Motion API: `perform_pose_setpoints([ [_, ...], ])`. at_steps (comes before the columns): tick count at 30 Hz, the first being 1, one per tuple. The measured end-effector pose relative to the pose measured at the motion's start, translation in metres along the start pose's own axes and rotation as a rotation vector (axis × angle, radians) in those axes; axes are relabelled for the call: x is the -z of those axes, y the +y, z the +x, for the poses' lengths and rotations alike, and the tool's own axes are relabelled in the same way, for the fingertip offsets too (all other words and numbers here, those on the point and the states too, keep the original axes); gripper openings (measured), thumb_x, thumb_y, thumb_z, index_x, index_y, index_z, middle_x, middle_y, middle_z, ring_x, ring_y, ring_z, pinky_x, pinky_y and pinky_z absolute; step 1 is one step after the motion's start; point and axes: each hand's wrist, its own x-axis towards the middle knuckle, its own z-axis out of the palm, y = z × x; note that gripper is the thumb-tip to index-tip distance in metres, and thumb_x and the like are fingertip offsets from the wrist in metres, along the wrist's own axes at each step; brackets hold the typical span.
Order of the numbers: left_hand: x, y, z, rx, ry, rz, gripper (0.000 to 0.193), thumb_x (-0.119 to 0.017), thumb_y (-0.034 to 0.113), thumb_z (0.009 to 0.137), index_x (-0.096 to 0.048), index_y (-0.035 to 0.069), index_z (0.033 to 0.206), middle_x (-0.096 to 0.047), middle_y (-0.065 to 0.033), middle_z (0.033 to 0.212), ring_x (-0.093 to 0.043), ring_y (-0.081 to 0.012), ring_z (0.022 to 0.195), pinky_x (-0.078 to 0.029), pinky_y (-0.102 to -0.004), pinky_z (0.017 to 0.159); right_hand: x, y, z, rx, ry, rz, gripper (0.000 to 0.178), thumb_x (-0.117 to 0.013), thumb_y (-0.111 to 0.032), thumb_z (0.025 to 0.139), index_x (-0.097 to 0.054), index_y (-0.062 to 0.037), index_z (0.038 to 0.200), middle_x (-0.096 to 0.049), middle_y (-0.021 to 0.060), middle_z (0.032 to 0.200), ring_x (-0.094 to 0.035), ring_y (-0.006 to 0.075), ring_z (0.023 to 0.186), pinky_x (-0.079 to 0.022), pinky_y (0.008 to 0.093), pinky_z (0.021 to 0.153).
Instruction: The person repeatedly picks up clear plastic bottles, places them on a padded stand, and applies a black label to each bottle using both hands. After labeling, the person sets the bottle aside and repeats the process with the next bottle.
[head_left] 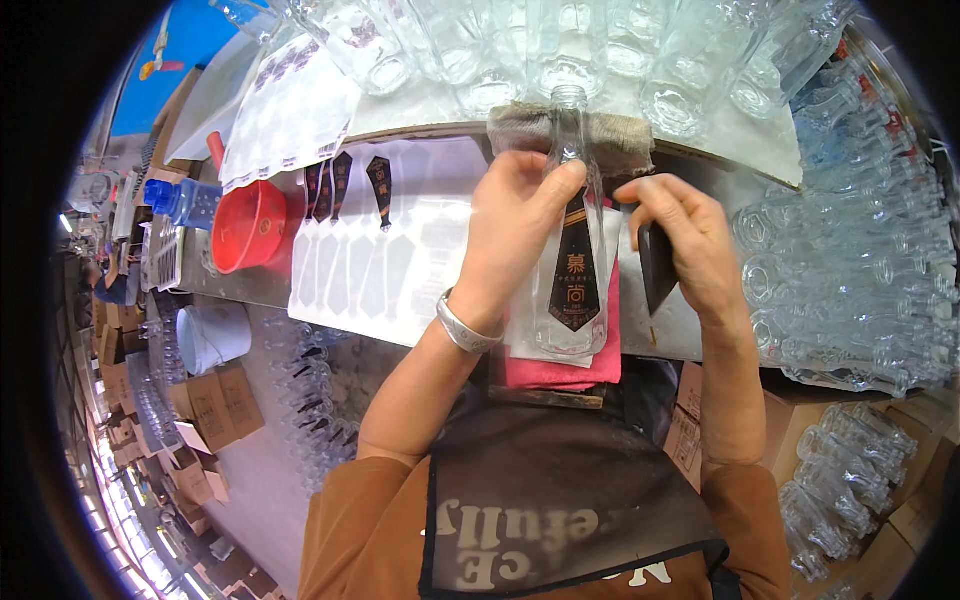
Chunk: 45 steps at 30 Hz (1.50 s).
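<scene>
Clear glass under the left hand [520, 210], its thumb and fingers closed round the neck of a bottle [597, 220] that lies on its back by the middle of the worktop's near edge, mouth toward the far edge. On its face sits a dark, tie-shaped label [576, 270], point toward the base. The right hand [695, 235] hangs just beside, fingers curled and pinched on a dark flat blade [655, 265], clear of the glass. Smoothing the label down looks like the step in hand; the next move, I'd say, calls for a flat, even stroke while the left keeps the neck from rolling. Beneath the bottle, white sheeting on pink cloth [560, 377]; at the neck, a rolled rag [625, 140].

Outward now: a label sheet [420, 270] overhangs the near edge on the left (a few dark labels remain on it), with a red basin [250, 228] beyond. Clear bottles [570, 40] crowd the far edge, more bottles [850, 260] pack the right end. Down on the floor, left, a pale bucket [213, 335] and cardboard boxes [218, 408].
</scene>
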Motion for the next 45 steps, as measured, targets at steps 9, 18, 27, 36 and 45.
perform_pose_setpoints([
  [9, 0.003, -0.012, -0.011, -0.005, -0.069, -0.183, 0.039, -0.065, 0.029, 0.101, -0.055, -0.002, 0.123, -0.059, 0.0010, 0.101, -0.049, -0.0003, 0.081, -0.041, -0.0168, 0.068, -0.019, -0.003, 0.018, 0.070, -0.052, -0.313, 0.045, -0.062, -0.040, 0.100, -0.069, 0.0043, 0.098, -0.062, 0.0017, 0.074, -0.055, 0.0061, 0.070, -0.045, 0.0251, 0.063],
  [18, 0.007, -0.016, -0.009, 0.021, -0.121, -0.273, 0.040, -0.064, 0.023, 0.101, -0.050, -0.005, 0.127, -0.061, -0.0072, 0.114, -0.059, -0.0091, 0.102, -0.050, -0.0242, 0.091, -0.014, 0.004, 0.020, 0.031, -0.135, -0.125, 0.041, -0.060, -0.036, 0.102, -0.068, 0.0039, 0.099, -0.061, -0.0004, 0.078, -0.055, 0.0072, 0.072, -0.046, 0.0252, 0.066],
  [27, 0.004, -0.020, -0.008, -0.047, -0.076, -0.217, 0.046, -0.072, 0.025, 0.095, -0.053, -0.006, 0.124, -0.065, -0.0094, 0.111, -0.064, -0.0124, 0.096, -0.052, -0.0265, 0.082, -0.007, 0.003, 0.007, 0.016, -0.090, -0.022, 0.048, -0.047, -0.040, 0.107, -0.068, 0.0030, 0.108, -0.061, -0.0014, 0.078, -0.054, 0.0058, 0.072, -0.045, 0.0223, 0.072],
  [36, 0.039, -0.014, -0.029, -0.082, -0.153, -0.030, 0.075, -0.069, 0.039, 0.093, -0.038, -0.002, 0.148, -0.053, -0.0170, 0.139, -0.055, -0.0258, 0.127, -0.048, -0.0399, 0.101, -0.012, -0.033, -0.005, 0.369, 0.112, -0.202, 0.026, -0.060, -0.004, 0.094, -0.063, 0.0005, 0.119, -0.067, 0.0069, 0.109, -0.063, 0.0117, 0.099, -0.051, 0.0263, 0.089],
  [45, 0.060, -0.047, -0.090, -0.591, -0.256, 0.670, 0.128, -0.092, 0.015, 0.062, -0.011, 0.003, 0.161, -0.038, -0.0213, 0.156, -0.055, -0.0310, 0.127, -0.045, -0.0412, 0.105, -0.020, -0.054, 0.007, 0.698, 0.075, -0.588, 0.026, -0.066, 0.005, 0.085, -0.067, -0.0021, 0.110, -0.068, 0.0088, 0.100, -0.067, 0.0181, 0.092, -0.054, 0.0290, 0.080],
])
